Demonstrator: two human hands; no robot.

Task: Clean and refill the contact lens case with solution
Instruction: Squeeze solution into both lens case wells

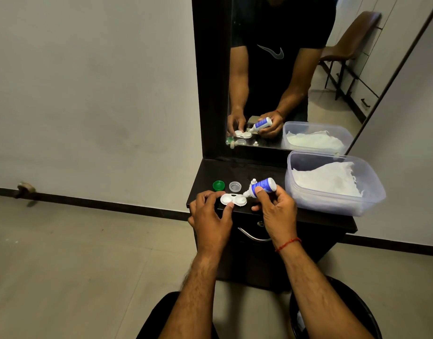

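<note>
A white two-well contact lens case (231, 198) lies open near the front edge of a black dresser top (237, 172). My left hand (210, 216) pinches its left end between thumb and fingers. My right hand (276, 209) grips a small blue and white solution bottle (262, 186), tilted so that its nozzle points down at the case's right well. A green cap (218, 185) and a clear cap (235, 186) lie just behind the case. A small white bottle cap (254, 181) stands behind the nozzle.
A clear plastic tub (333, 204) holding white tissue fills the right of the dresser top. A mirror (296, 81) rises behind. A drawer with a metal handle (253, 237) is below the top. A black bin (337, 311) stands at the lower right.
</note>
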